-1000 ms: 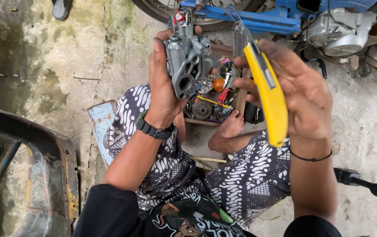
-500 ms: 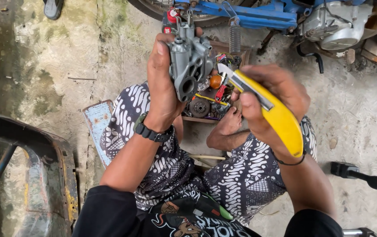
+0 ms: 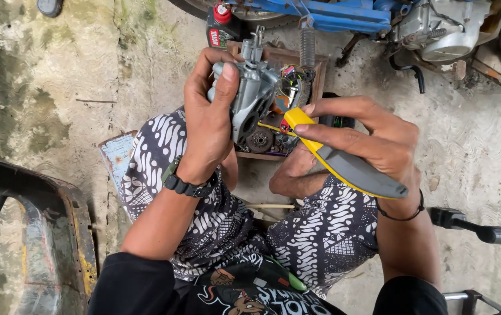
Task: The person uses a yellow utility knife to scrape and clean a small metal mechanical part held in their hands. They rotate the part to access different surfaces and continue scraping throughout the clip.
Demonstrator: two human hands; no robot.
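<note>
My left hand [image 3: 209, 122] grips a grey metal carburetor [image 3: 250, 96], held upright in front of me. A yellow and grey utility knife [image 3: 344, 160] lies in my right hand [image 3: 373, 140], its front end pointing left at the carburetor's lower side. Whether the tip touches the metal I cannot tell. Both hands hover over my knees in black and white patterned shorts [image 3: 320, 233]. Below the carburetor stands a wooden box [image 3: 317, 70] with several small parts and wires.
A blue motorcycle [image 3: 344, 14] with a silver engine [image 3: 443, 29] stands along the top. A red-capped bottle [image 3: 220, 26] is by the box. A rusty metal frame [image 3: 58, 233] is at the left, a black handle [image 3: 472, 227] at the right, on a concrete floor.
My right hand swung the knife from pointing up beside the carburetor down to lying level, tip now at the carburetor's lower side. The left hand kept holding the carburetor.
</note>
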